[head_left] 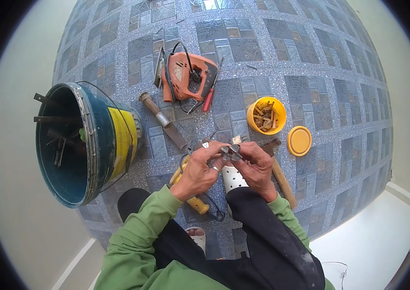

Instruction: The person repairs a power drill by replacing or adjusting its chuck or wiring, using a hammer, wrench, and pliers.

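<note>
Small grey metal pieces [231, 152] are held between my two hands, above a white clog with dark holes [234, 178]. My left hand [199, 170] is closed round their left side, with a ring on one finger. From the right, my right hand [258, 169] grips the same pieces with thumb and fingers. Their exact shape is too small to tell. Just beyond the fingertips a small pale piece [237, 139] shows. Under and beside my left wrist lies a yellow corded tool [197, 205], partly hidden. A hammer with a wooden handle [283, 182] lies right of my right hand.
A dark green bucket [90, 145] holding metal bars stands at left. An orange jigsaw [185, 77], a red-handled screwdriver [208, 100] and a wide-bladed tool [162, 121] lie on the tiled floor [306, 92]. A yellow tub of small pieces [250, 116] stands near its lid [299, 141].
</note>
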The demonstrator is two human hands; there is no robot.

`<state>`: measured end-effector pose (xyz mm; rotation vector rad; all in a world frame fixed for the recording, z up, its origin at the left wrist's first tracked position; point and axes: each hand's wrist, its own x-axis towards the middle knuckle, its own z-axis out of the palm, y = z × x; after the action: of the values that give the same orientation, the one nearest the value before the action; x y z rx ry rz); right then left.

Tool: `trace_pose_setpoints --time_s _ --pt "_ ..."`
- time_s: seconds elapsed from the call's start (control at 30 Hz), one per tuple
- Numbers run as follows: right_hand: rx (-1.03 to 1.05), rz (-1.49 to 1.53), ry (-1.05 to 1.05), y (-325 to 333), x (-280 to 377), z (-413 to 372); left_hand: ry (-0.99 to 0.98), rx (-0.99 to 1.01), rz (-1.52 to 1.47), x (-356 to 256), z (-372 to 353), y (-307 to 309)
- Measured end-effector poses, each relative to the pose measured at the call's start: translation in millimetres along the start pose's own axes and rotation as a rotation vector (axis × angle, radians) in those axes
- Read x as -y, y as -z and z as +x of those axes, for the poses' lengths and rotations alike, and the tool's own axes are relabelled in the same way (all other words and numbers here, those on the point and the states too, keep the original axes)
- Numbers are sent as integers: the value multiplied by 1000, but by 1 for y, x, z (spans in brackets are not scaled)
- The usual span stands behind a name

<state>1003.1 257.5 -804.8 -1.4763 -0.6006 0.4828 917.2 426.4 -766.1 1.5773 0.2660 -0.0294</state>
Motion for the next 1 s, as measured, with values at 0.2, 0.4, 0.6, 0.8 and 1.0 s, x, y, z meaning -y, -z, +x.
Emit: trace_pose_setpoints --time_s 0.2,0.4,0.6,0.8,1.0 --pt "-51 208 -385 -8 21 2 207 -42 -147 -1 0 0" --pt "-44 76 -413 -9 5 -6 315 -143 -162 2 1 -1" --pt "-140 185 -421 -10 10 1 361 -223 -251 6 1 -3" --pt "-140 -198 -358 33 -11 32 351 -208 -293 8 -1 -1" --pt "-130 -657 -430 63 -15 70 335 -191 -123 4 -2 4"
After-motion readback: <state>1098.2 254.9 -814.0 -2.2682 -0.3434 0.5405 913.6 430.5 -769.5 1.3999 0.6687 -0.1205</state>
